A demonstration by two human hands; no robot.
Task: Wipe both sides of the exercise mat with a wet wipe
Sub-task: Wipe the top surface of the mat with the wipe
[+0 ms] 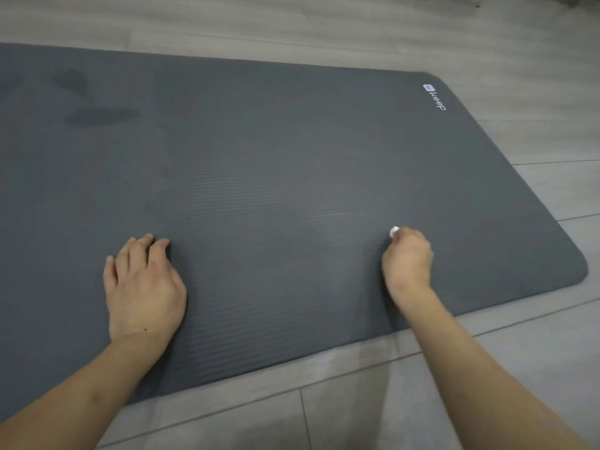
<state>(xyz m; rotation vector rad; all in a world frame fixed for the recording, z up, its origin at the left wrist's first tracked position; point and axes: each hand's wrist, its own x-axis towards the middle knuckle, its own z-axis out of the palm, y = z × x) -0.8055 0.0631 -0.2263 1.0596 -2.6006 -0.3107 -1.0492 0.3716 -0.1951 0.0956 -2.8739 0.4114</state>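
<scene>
A dark grey ribbed exercise mat (276,164) lies flat on the floor, with a white logo near its far right corner. My left hand (143,287) rests palm down on the mat near its front edge, fingers relaxed. My right hand (407,258) is curled into a fist on the mat further right and grips a small white wet wipe (394,231), of which only a bit shows above the knuckles. Darker damp patches mark the mat at the far left.
Grey wood-look floor (357,401) surrounds the mat on the near, right and far sides. Thin chair or table legs (478,2) show at the top right edge. The mat's rounded right end lies near the right edge of the view.
</scene>
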